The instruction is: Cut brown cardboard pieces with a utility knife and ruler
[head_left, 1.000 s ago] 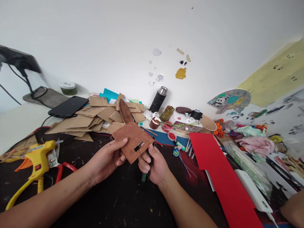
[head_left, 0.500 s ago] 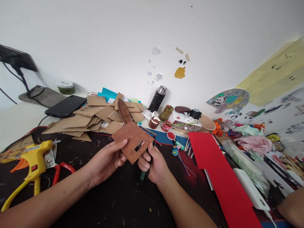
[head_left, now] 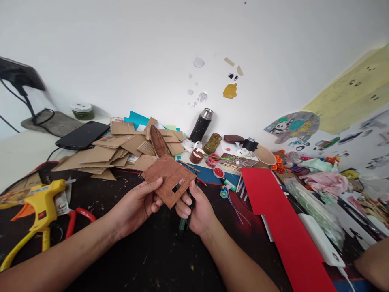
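A brown-painted cardboard piece [head_left: 161, 172] is held up above the dark table, tilted, with a small rectangular slot near its lower right. Behind its top edge rises a pointed, leaf-shaped brown part [head_left: 158, 140]; whether the two are joined I cannot tell. My left hand [head_left: 147, 196] pinches the cardboard at the lower left, thumb on the front face. At its right corner, my right hand [head_left: 194, 207] is closed round a slim dark green tool [head_left: 183, 224], thumb and fingertips close against the cardboard. Most of the tool is hidden by the fingers.
To the left lie a yellow glue gun [head_left: 42, 207] and red-handled pliers [head_left: 73, 219]. Cardboard scraps [head_left: 100, 156] are piled behind. A black flask [head_left: 201, 125] and paint pots [head_left: 197, 155] stand near the wall. On the right are red card [head_left: 273, 219] and a white power strip [head_left: 322, 239].
The view has shifted very slightly. Both hands keep their hold, and the cardboard piece stays almost in the same place, tipped a little differently so that its slot looks narrower.
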Action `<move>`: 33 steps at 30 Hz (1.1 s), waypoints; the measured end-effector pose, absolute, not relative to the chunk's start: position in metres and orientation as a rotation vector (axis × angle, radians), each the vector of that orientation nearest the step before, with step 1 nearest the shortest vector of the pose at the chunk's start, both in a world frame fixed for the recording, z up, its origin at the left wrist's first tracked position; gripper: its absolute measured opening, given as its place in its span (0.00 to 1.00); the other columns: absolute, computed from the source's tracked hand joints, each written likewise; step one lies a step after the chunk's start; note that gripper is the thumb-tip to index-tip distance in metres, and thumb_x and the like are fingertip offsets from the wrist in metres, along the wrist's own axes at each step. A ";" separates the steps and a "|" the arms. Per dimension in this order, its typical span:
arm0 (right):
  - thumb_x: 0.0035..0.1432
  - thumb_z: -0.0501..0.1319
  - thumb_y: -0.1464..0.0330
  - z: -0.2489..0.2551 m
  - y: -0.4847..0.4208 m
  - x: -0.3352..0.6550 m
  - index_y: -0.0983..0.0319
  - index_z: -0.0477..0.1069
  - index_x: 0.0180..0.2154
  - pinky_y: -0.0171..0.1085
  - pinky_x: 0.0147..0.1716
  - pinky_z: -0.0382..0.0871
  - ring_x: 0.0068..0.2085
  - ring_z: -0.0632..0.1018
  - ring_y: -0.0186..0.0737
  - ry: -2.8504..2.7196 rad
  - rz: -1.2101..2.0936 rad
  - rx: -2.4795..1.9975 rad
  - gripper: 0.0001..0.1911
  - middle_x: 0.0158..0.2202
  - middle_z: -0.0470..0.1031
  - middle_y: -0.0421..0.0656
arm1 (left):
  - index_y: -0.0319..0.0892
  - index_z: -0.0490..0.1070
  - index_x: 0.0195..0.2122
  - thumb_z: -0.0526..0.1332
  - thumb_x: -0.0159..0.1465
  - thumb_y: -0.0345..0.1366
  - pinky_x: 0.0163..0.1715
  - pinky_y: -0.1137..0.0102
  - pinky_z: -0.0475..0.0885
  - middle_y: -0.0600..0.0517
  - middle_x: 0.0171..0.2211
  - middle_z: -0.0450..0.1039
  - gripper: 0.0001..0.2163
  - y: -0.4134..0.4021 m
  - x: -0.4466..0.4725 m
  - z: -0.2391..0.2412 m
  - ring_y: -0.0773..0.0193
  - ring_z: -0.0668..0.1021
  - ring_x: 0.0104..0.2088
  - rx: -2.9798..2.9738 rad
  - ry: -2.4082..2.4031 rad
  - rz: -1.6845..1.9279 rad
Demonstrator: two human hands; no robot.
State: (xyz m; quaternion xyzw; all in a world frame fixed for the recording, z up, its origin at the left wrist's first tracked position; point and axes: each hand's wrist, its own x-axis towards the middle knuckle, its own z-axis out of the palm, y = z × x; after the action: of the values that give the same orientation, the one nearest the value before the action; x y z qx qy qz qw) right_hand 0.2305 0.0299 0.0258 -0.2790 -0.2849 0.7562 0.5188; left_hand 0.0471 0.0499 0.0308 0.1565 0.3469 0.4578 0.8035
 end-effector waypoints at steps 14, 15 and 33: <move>0.52 0.82 0.46 0.026 0.029 0.230 0.59 0.72 0.38 0.30 0.15 0.54 0.16 0.56 0.27 -0.670 1.832 -0.662 0.30 0.18 0.61 0.26 | 0.39 0.81 0.46 0.72 0.65 0.29 0.20 0.79 0.75 0.50 0.35 0.84 0.09 0.050 0.046 0.032 0.72 0.77 0.21 0.333 0.765 0.942; 0.52 0.82 0.46 0.026 0.029 0.230 0.59 0.72 0.38 0.30 0.15 0.54 0.16 0.56 0.27 -0.672 1.836 -0.658 0.30 0.18 0.61 0.26 | 0.39 0.81 0.46 0.72 0.65 0.29 0.20 0.80 0.75 0.50 0.35 0.83 0.09 0.050 0.046 0.033 0.72 0.77 0.21 0.335 0.766 0.941; 0.59 0.76 0.43 0.027 0.036 0.232 0.58 0.74 0.42 0.31 0.15 0.56 0.16 0.62 0.29 -0.709 1.711 -0.740 0.28 0.20 0.65 0.29 | 0.42 0.80 0.37 0.79 0.55 0.36 0.16 0.77 0.69 0.55 0.26 0.79 0.13 0.059 0.031 0.046 0.68 0.75 0.19 0.564 0.932 1.185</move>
State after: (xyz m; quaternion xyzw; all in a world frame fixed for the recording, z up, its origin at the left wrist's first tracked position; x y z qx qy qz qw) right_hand 0.2325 0.0355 0.0267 -0.3116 -0.2986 0.7205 0.5428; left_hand 0.0308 0.0594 0.0461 0.2527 0.4174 0.5306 0.6931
